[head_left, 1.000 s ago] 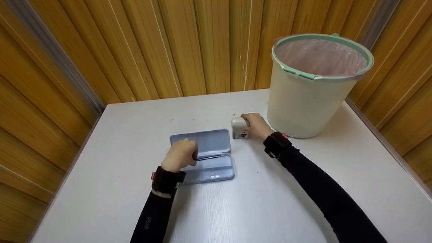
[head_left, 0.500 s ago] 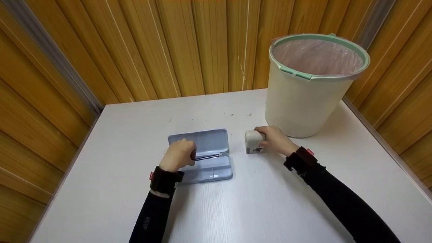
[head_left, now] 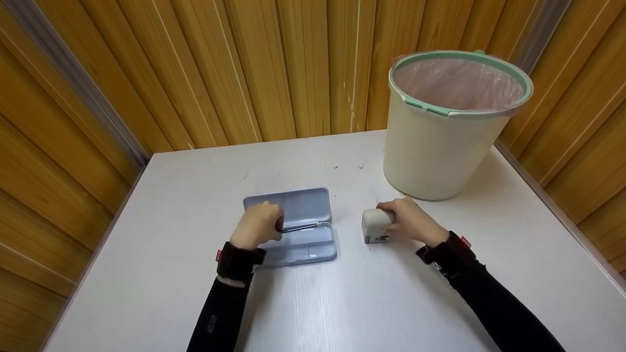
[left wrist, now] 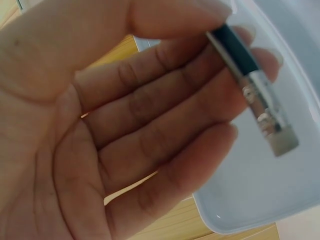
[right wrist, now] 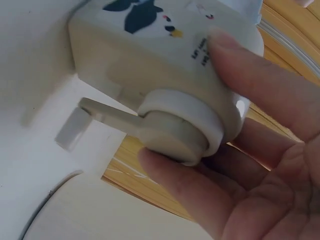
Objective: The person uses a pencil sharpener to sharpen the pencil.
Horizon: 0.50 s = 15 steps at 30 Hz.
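I see a white table (head_left: 342,303) holding an open blue pencil case (head_left: 293,227), a small white crank sharpener (head_left: 375,226) just right of it, and a lined bin (head_left: 452,122) behind. Judging by this, sharpening has not begun. My left hand (head_left: 258,225) pinches a dark pencil (left wrist: 252,87) over the case tray. My right hand (head_left: 413,222) curls around the sharpener, which stands on the table.
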Motion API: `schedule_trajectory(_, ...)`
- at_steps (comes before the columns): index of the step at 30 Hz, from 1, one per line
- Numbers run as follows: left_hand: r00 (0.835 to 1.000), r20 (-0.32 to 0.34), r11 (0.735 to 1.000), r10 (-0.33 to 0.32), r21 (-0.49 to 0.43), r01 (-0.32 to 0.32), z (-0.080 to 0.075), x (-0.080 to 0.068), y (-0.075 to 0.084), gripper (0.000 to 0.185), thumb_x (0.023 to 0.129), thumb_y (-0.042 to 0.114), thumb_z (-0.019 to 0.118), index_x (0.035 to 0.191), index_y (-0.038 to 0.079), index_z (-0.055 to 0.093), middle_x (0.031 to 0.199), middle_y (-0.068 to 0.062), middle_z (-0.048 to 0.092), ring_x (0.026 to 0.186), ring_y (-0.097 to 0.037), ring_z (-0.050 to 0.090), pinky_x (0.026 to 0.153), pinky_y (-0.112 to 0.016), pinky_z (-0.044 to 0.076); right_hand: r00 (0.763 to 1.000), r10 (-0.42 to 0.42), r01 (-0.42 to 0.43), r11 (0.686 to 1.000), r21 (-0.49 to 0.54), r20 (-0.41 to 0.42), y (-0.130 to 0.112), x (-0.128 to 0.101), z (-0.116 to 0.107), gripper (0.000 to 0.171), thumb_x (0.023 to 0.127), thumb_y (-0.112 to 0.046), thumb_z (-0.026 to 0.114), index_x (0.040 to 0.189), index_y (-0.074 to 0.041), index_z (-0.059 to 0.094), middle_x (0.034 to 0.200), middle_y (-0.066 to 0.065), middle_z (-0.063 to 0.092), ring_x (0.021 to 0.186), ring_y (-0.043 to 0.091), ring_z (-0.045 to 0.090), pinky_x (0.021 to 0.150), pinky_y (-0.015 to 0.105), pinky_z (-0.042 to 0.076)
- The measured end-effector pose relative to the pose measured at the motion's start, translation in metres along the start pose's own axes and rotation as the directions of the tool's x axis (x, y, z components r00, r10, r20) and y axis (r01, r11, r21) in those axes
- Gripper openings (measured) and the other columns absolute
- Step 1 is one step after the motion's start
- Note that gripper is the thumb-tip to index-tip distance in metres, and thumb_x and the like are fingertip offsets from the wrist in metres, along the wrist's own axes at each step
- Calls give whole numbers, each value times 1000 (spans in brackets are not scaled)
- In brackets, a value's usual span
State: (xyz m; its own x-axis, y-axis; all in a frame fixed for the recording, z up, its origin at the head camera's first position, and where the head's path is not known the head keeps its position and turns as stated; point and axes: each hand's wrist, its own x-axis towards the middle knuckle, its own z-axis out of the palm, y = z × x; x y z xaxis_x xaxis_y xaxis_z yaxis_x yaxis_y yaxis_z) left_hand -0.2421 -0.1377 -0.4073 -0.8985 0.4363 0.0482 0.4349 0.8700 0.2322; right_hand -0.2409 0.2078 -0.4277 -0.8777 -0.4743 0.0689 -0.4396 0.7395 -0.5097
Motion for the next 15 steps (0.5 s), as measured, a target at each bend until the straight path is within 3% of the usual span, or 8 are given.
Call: schedule_trajectory(15,1000,-6,999,19,33,-19,1,3,7,16,62,0,81,64,9,68,66,-4,68,63,-26,64,60,-42,52,1000,7,-7,1000,0,3,-2,-3,0,37,69,8,76,106,4,70,96,14,73,84,23,64,79,41,53)
